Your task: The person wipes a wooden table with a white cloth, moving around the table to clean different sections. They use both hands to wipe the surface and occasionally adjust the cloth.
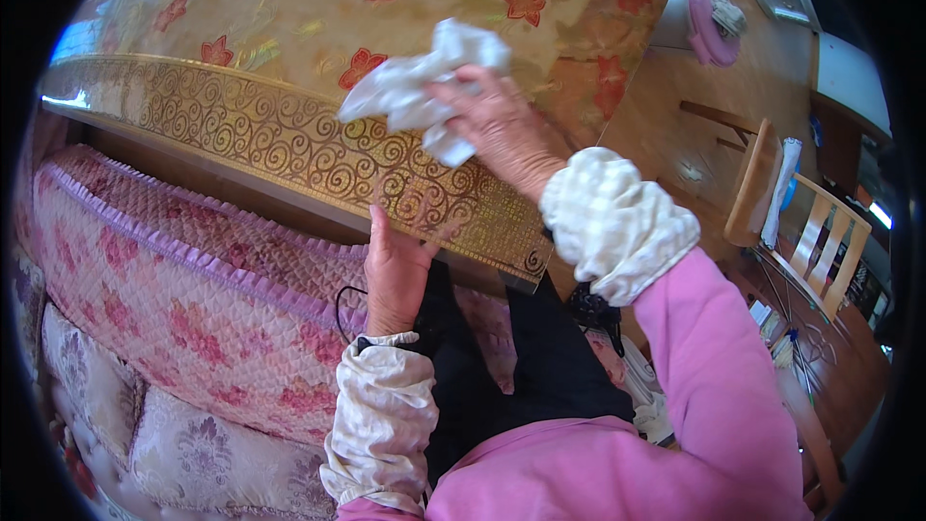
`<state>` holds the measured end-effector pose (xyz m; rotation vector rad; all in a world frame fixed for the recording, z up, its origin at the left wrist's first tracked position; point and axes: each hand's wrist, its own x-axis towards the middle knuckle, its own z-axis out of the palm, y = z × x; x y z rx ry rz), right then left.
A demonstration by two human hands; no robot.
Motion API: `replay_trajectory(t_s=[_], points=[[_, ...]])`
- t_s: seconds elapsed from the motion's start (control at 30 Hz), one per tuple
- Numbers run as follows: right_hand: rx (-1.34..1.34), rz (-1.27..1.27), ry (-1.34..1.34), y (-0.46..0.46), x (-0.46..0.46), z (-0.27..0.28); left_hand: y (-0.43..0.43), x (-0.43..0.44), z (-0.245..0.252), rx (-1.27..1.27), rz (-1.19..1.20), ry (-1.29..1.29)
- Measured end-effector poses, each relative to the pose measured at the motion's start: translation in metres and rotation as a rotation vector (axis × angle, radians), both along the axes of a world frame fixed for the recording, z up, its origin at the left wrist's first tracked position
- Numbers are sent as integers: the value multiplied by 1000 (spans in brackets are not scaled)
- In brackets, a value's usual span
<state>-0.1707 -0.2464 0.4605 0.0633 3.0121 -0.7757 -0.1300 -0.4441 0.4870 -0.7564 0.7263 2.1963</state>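
Observation:
My right hand [499,119] grips a crumpled white cloth [423,90] over the near part of a table. A glossy tablecloth [304,0] with red flowers on a gold ground covers this table. Its near border [289,134] carries brown scrolls. At the table's front edge is my left hand [398,271], thumb raised and apart from the fingers, with nothing seen in it. The edge partly obscures its fingertips. Whether the cloth touches the table surface is hard to tell, as it is slightly blurred.
A sofa with a pink quilted cover [217,289] and patterned cushions [210,449] runs along the left. To the right are a wooden chair [825,246] and a pink-lidded bin [712,22] with a cloth [728,16] on top. Long thin rods [778,278] lie near the chair.

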Motion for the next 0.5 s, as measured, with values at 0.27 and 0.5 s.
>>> replay_trajectory(t_s=[0.27,0.5], points=[[-1,-450,-89,49,84,4,-31,11,-10,-202,112,-99],[-1192,-774,-440,12,115,27,-55,10,15,-78,538,-55]])
